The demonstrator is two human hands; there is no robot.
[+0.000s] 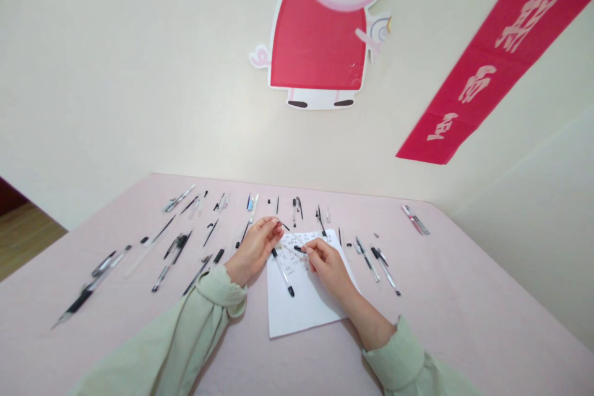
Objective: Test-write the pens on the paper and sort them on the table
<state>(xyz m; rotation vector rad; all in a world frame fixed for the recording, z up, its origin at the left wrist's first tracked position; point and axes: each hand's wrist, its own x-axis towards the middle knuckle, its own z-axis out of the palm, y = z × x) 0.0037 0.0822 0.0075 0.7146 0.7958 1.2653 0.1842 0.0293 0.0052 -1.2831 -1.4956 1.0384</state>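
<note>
Two loose pale-green cloth sleeves (pixel 202 315) enter from the near edge over a counter spread with smooth pale-pink cloth (pixel 464 309). Between them lies a white rectangular paper sheet (pixel 297 320) with dark handwriting on its farther part; on it rests a clear-barrelled pen with black ends (pixel 283 272), its far end close to the left hand (pixel 257 246). To the near left, a long clear pen with a black grip (pixel 80 302) lies slantwise on the cloth. The right hand (pixel 327 266), above the sheet, is curled, thumb and fingers pinched on a short, glossy black piece (pixel 299 249). The left hand, slightly farther off, has its fingertips closed together about a slender dark rod-like piece (pixel 284 227); its exact form is too small to tell. To the right of the sheet lie two clear-and-black pens (pixel 368 260); beyond, black and clear pen parts (pixel 294 213) form a loose row, with a pinkish clear bundle of pens (pixel 415 220) at far right. On the off-white wall (pixel 139 74) are a pink-and-red cartoon pig cutout (pixel 320 43) and a slanting red banner with pale characters (pixel 482 83).
</note>
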